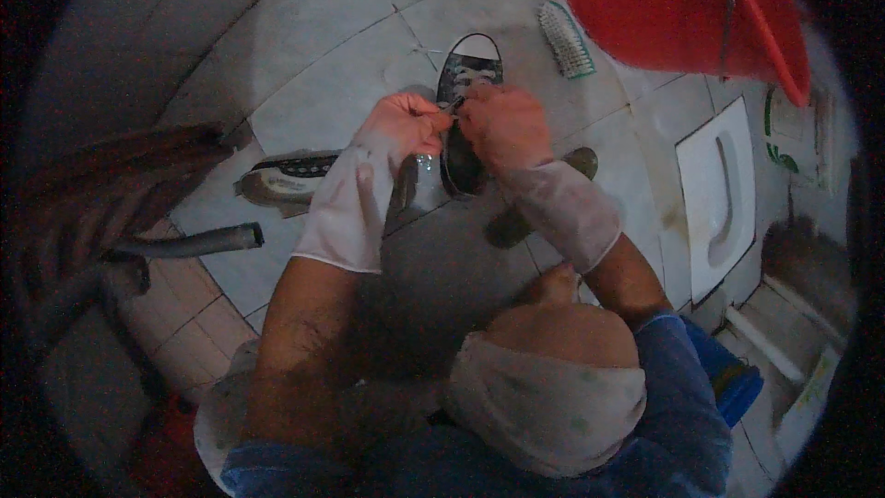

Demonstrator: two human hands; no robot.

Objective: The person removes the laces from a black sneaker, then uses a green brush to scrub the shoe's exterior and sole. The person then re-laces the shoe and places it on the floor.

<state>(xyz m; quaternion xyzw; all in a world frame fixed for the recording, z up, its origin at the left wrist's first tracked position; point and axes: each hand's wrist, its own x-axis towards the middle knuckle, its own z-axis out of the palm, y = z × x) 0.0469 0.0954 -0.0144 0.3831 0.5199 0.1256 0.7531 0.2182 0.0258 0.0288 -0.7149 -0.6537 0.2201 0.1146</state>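
Note:
A dark canvas sneaker (472, 69) with a white toe cap and pale laces stands sole-down on the tiled floor, its toe pointing away from me. I wear rubber gloves, pink at the hands and whitish at the cuffs. My left hand (408, 123) pinches a pale shoelace (453, 105) at the shoe's left side. Over the lacing, my right hand (508, 124) has its fingers closed on the lace and covers part of the shoe's upper. A second sneaker (287, 176) lies on its side to the left, partly behind my left cuff.
A scrub brush (567, 40) lies bristles up beside a red plastic basin (650, 7). At right is a white panel (722, 200) with a curved recess. A grey pipe (207, 238) juts in from the left. Dark oval pieces (508, 227) lie near my right forearm.

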